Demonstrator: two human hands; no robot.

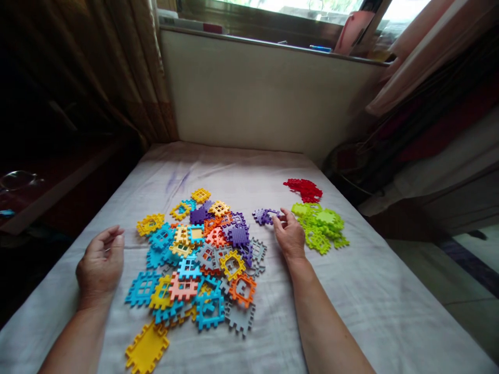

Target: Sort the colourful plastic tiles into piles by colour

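Observation:
Interlocking plastic pieces in blue, yellow, orange, grey, pink and purple lie in a mixed pile (198, 259) on the white sheet. To its right are a couple of purple pieces (262, 216), and my right hand (289, 235) has its fingertips on one of them, thumb and fingers close together. A green heap (322, 226) lies just beyond that hand, with a red heap (304, 189) behind it. My left hand (102, 259) rests left of the pile, fingers loosely curled and apart from the thumb, holding nothing.
The sheet-covered surface (234, 161) ends at a pale panel under a window sill (265, 44). A brown curtain (128, 67) hangs at the left, and pink cloth (421, 57) hangs at the right. A dark shelf (58, 182) stands at the left.

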